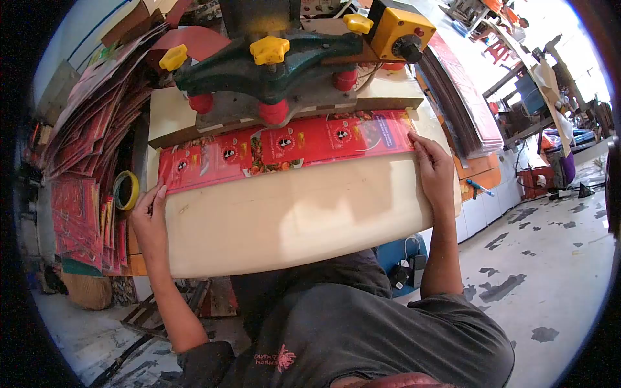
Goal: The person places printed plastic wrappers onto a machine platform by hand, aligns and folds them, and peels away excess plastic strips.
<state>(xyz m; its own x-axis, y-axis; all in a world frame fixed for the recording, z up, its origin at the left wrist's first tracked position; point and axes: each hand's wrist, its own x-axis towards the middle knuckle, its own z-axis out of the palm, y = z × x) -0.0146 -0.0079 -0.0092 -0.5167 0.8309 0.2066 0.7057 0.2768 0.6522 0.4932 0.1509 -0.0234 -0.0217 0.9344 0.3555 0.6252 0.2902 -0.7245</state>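
A long red printed sheet (284, 143) with food pictures and round logos lies across the cream work board (291, 220). Its far edge runs along the front of a dark green machine (304, 58) with yellow knobs and red feet. My left hand (150, 205) pinches the sheet's left end between thumb and fingers. At the opposite end, my right hand (432, 161) has its thumb and fingers closed on the right corner. The sheet looks flat and stretched between both hands.
Stacks of red printed sheets (97, 116) lean at the left, near a yellow tape roll (126, 190). More stacked sheets (462, 103) lie at the right, with a blue pen (480, 188) below. A yellow control box (399, 32) with a black dial sits beside the machine.
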